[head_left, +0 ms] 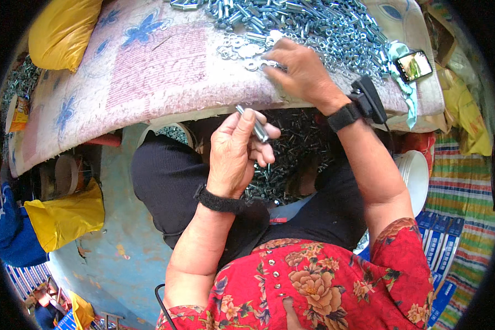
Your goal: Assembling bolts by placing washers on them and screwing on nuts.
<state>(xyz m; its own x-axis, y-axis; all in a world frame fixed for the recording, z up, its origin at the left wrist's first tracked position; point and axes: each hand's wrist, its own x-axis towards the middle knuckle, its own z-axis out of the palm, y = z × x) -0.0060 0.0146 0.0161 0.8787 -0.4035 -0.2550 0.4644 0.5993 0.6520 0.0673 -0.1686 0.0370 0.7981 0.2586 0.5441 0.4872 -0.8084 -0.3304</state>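
My left hand [232, 149] is closed around a silver bolt [253, 124], thumb across it. The bolt is held at a slant just off the table's near edge, above my lap. My right hand [300, 70] reaches over the table edge to the loose flat washers [251, 64] at the near side of the heap. Its thumb and forefinger are apart and slightly blurred, with washers at their tips. Behind them spreads a large pile of silver metal bolts and sleeves [297, 23].
A patterned cloth [157, 60] covers the table. A small screen device [414, 66] lies at its right edge on pale green cloth. A yellow bag [66, 33] sits far left. Dark bolts [297, 148] lie below the table between my knees; a white bucket [415, 179] stands right.
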